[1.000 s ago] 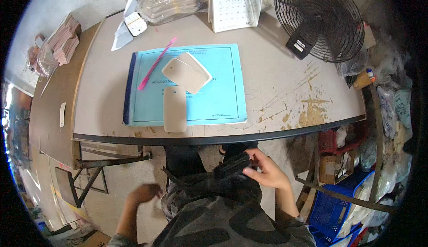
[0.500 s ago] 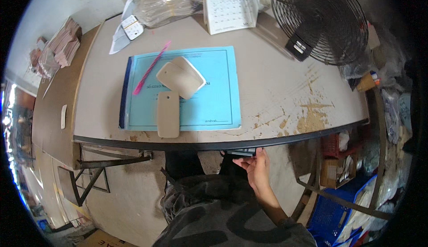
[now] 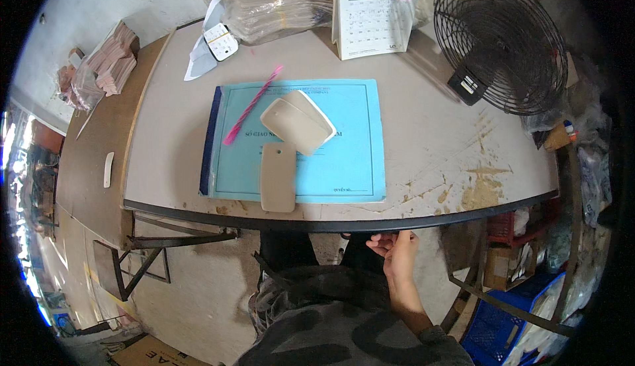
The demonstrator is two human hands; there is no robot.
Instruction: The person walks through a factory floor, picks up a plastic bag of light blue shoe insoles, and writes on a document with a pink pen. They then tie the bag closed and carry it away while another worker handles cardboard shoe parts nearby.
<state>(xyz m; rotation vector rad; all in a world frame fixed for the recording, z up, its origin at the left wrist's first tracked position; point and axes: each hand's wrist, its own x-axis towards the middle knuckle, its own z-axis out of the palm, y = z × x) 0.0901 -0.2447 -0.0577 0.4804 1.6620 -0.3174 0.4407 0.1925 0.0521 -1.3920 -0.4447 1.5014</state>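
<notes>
Under the table edge (image 3: 331,224), right hand (image 3: 397,257) points fingers upward.

White desk calendar (image 3: 376,12) beside clear plastic packets (image 3: 278,2), table's rear.

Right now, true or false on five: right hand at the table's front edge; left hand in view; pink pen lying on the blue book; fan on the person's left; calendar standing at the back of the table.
1. The right hand is at the front edge of the table. True; its fingers reach up under the dark rim.
2. The left hand is in view. False; only the right one shows.
3. The pink pen lies on the blue book. True; its upper end pokes past the book's top edge.
4. The fan stands on the person's left. False; it is at the far right corner.
5. The desk calendar stands at the back of the table. True.
</notes>
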